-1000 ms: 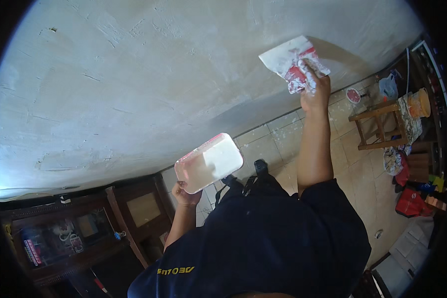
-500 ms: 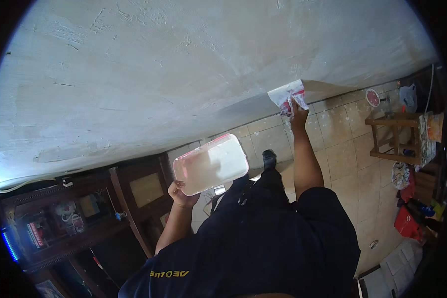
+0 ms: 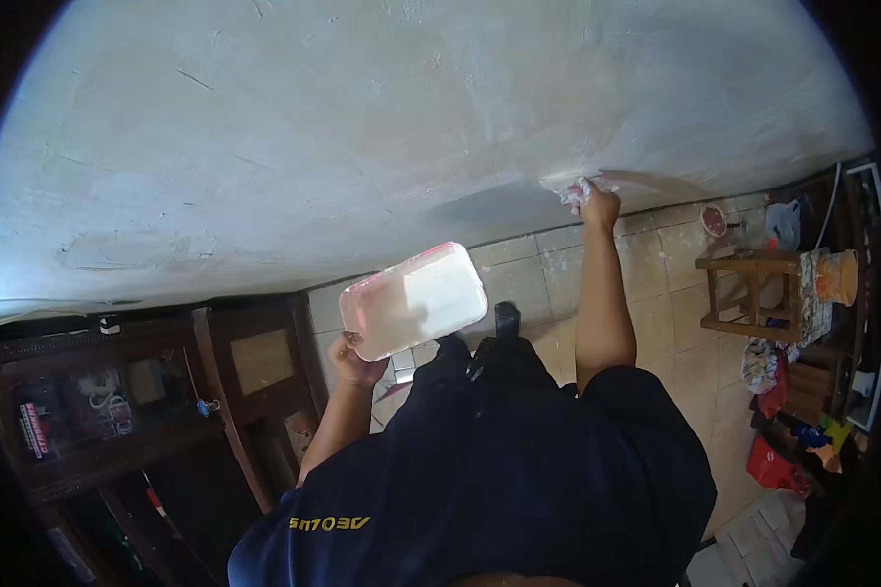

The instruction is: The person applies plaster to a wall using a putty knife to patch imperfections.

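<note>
My left hand (image 3: 355,360) grips the near-left corner of a shallow rectangular tray (image 3: 423,301), whitish inside with pink-red showing at its edges. A pale layer coats the inside of the tray, and a shadow falls across it. On the right, my outstretched right hand (image 3: 600,205) is closed around a putty scraper (image 3: 562,183), its grip smeared with white and pink. The blade is seen nearly edge-on at the lower part of the pale wall (image 3: 313,127); whether it touches is hard to tell. White streaks and trowel marks cover the wall.
A dark wooden cabinet (image 3: 206,342) with glass panes stands at the left against the wall. To the right are a wooden stool (image 3: 754,262), an orange bucket (image 3: 838,278) and a red box (image 3: 773,464). White splashes dot the tiled floor (image 3: 671,323).
My right hand has moved up toward the wall, and the scraper has turned from broadside to nearly edge-on. The tray stays in my left hand, slightly higher in view. The view has tilted a little.
</note>
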